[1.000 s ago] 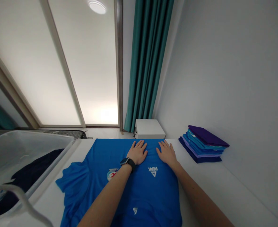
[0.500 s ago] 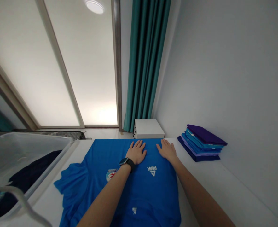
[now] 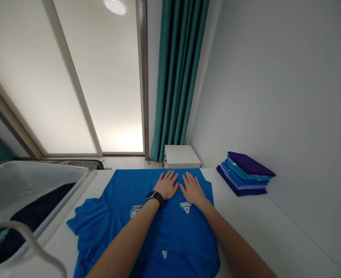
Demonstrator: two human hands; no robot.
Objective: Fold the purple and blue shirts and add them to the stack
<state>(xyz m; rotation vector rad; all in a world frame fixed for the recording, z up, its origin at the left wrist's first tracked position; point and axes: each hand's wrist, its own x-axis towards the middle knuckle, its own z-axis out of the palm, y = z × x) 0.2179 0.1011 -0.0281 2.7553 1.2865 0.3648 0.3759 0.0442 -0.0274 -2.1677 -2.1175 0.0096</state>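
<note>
A blue T-shirt (image 3: 170,227) with white logos lies spread on the white table, its sleeve crumpled out to the left and its right side folded in. My left hand (image 3: 166,185) rests flat on the shirt near its far edge, fingers outstretched, a dark watch (image 3: 155,197) on that wrist. Beside it, just right, my right hand (image 3: 192,189) also presses flat on the cloth above the printed logo, fingers extended. Neither hand grips the fabric. My left forearm partly covers a round badge (image 3: 135,211).
A stack of folded clothes (image 3: 244,175) stands on the table (image 3: 254,224) at the right, by the wall. On the left is a translucent bin (image 3: 85,172) holding dark clothing (image 3: 43,206). A white cabinet (image 3: 182,155) stands beyond the table's far edge.
My right hand has moved left across the shirt, closer to my left hand. A corner of cloth now shows at the shirt's far right. My left hand has stayed in place.
</note>
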